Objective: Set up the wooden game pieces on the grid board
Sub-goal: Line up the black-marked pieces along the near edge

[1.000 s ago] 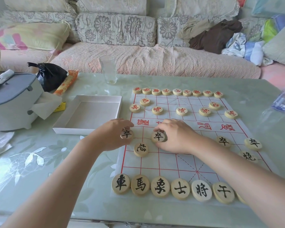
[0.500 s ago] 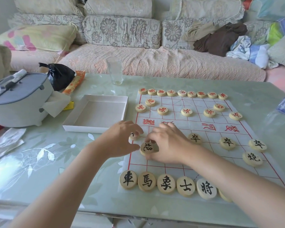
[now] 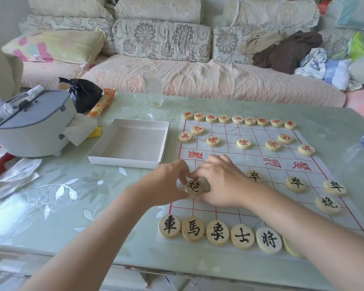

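Nearest, on this side of both hands, a near row (image 3: 217, 233) of wooden discs lines the edge of the grid board (image 3: 225, 132). They are inked in black: 車, 馬, 象, 士, 將, with one more disc mostly hidden by the right forearm.

Just beyond that row, the left hand (image 3: 166, 183) pinches the cannon piece (image 3: 194, 187) by its rim, thumb at the near edge and forefinger at the far edge. The disc sits on the board's left side and bears a black character I read as 炮. The right hand (image 3: 221, 183) crowds it from the right with fingers bent and tips meeting the far rim. Whether it grips the disc or covers another, I cannot tell.

The disc looks light, stiff and smooth-faced, so the rim is the place to hold it. The board seems a thin sheet, so lifting should suit better than shoving.

Right of the right hand, three soldier discs (image 3: 296, 183) read 卒, with a second cannon (image 3: 327, 204) further right. Beyond the hands, red characters cross the board's middle, among them 河. Past those stand the red pieces (image 3: 243, 143), whose writing is too small to read surely.

Beyond the left hand, a white box (image 3: 132, 143) lies on the counter (image 3: 76, 185), then a glass (image 3: 153, 89), then a sofa (image 3: 177, 74).
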Tool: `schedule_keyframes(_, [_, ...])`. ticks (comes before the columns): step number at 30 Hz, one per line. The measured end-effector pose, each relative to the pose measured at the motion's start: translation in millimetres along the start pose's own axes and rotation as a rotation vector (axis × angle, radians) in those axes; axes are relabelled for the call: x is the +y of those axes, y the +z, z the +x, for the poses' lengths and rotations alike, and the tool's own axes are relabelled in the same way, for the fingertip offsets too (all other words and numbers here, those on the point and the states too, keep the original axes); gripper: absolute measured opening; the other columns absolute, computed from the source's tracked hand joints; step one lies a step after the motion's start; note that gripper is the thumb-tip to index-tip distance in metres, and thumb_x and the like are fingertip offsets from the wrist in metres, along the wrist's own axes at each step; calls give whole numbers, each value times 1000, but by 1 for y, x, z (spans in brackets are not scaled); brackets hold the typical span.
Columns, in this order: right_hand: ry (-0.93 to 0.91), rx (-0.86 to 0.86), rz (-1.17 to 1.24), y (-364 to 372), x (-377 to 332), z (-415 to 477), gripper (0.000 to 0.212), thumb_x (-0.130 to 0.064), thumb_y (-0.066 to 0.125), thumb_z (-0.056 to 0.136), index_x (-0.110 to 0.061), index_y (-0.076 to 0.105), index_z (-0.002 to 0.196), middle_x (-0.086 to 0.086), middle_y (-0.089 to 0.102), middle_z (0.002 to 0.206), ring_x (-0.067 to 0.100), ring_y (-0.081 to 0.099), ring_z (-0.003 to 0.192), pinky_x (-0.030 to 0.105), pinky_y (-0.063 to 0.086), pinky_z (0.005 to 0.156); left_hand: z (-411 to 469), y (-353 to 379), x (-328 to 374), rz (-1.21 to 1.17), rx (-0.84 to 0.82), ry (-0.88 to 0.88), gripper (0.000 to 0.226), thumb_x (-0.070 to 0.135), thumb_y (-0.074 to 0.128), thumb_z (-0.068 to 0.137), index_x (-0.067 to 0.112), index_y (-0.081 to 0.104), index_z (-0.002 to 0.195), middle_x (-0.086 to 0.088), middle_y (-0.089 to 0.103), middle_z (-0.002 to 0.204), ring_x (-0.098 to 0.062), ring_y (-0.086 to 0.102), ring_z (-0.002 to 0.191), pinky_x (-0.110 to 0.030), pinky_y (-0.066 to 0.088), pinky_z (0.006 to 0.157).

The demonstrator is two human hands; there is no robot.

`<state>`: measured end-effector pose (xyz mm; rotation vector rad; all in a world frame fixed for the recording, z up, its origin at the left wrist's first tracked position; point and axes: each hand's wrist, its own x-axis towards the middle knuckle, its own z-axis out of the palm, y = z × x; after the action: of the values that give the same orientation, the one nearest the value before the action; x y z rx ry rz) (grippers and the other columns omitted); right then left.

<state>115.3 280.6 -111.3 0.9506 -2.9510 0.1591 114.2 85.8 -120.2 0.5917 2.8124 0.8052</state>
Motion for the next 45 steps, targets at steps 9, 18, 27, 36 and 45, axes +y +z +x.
schedule_keyframes(9, [29, 2, 83, -7, 11, -1, 68, -54, 65, 78, -30, 47, 140, -21, 58, 117, 12, 39, 113, 37, 30, 101, -1, 2, 5, 22, -1, 37, 50, 36, 81, 71, 30, 53, 112, 19, 59, 106, 9, 49, 75, -7, 36, 60])
schedule_keyframes(18, [268, -74, 129, -20, 54, -12, 59, -47, 62, 86, -33, 48, 141, -8, 51, 135, 16, 41, 129, 32, 31, 106, 3, 5, 7, 76, -24, 68, 51, 41, 80, 73, 30, 60, 118, 14, 54, 105, 7, 47, 78, -8, 33, 62])
schedule_keyframes(27, [255, -26, 132, -7, 45, -8, 43, -55, 62, 83, -34, 62, 121, -5, 58, 115, 19, 49, 115, 34, 36, 96, 6, 8, 10, 117, -24, 55, 51, 46, 78, 71, 31, 57, 114, 16, 53, 101, 7, 47, 78, -10, 34, 61])
schedule_keyframes(36, [56, 36, 36, -7, 12, 1, 61, -65, 56, 81, -35, 53, 134, -12, 55, 125, 15, 37, 123, 34, 27, 104, 7, -33, -13, 237, 256, -3, 42, 36, 69, 81, 31, 56, 120, 11, 52, 112, -13, 51, 90, -28, 42, 73])
schedule_keyframes(45, [4, 36, 47, 4, 5, 1, 48, -66, 55, 81, -37, 64, 118, -18, 61, 109, 12, 41, 110, 37, 30, 99, 17, -17, -11, 436, 183, 8, 50, 52, 56, 88, 30, 51, 132, 11, 54, 128, -18, 58, 108, -28, 43, 76])
